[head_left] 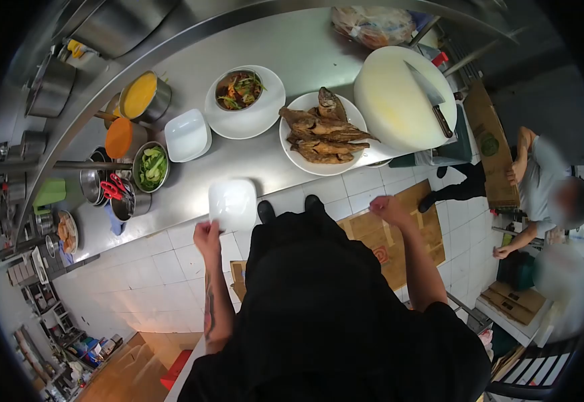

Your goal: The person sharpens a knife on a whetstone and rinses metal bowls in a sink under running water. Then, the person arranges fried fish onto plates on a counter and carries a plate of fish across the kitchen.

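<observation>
My left hand (207,236) is closed on the near left corner of an empty white square dish (232,204), which hangs over the counter's front edge. My right hand (390,209) is in the air in front of the counter, its fingers curled; whether they hold anything is too small to tell. Nearest to it on the counter is a white plate (290,153) of browned whole fish (325,130). Behind the dish, a second white square dish (188,136) stands beside a metal bowl of green vegetables (152,167). A bowl of cooked food (239,90) rests on a round white plate (265,125).
On the counter (305,60) a knife (432,100) lies on a round cutting board (392,100). Pots, an orange lid (127,139) and red-handled scissors (112,187) crowd the left. At right, another person (540,181) stands by cardboard (493,141).
</observation>
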A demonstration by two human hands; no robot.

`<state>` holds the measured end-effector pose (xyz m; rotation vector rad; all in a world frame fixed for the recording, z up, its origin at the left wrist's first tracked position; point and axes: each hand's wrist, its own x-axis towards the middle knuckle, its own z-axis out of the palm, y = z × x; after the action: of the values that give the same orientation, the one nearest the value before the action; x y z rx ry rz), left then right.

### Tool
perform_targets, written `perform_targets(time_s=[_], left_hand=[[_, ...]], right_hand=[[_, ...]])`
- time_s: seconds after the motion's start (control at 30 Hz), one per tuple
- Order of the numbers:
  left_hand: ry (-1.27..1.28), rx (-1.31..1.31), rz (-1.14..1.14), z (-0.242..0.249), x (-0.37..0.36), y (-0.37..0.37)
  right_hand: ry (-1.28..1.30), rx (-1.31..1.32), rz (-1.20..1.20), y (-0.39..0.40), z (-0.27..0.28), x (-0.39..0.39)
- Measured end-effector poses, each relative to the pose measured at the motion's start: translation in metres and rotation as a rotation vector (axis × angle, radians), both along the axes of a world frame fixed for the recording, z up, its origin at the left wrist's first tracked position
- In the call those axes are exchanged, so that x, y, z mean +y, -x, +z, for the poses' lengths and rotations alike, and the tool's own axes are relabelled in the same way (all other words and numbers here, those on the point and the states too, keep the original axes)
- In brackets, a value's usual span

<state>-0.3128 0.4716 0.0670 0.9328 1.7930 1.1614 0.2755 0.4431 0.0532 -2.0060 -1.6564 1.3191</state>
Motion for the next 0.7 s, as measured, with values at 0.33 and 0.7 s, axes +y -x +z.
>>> perform_targets(time_s=[0.33, 0.7], left_hand=[[0.030, 0.155, -0.117, 0.026, 0.085, -0.057], [-0.629, 0.680, -0.932, 0.127, 0.207, -0.236]], right_hand=[[-0.589, -0.198, -0.239, 0.055, 0.158, 0.106], [-0.747, -0.262, -0.063, 0.079, 0.147, 0.145]])
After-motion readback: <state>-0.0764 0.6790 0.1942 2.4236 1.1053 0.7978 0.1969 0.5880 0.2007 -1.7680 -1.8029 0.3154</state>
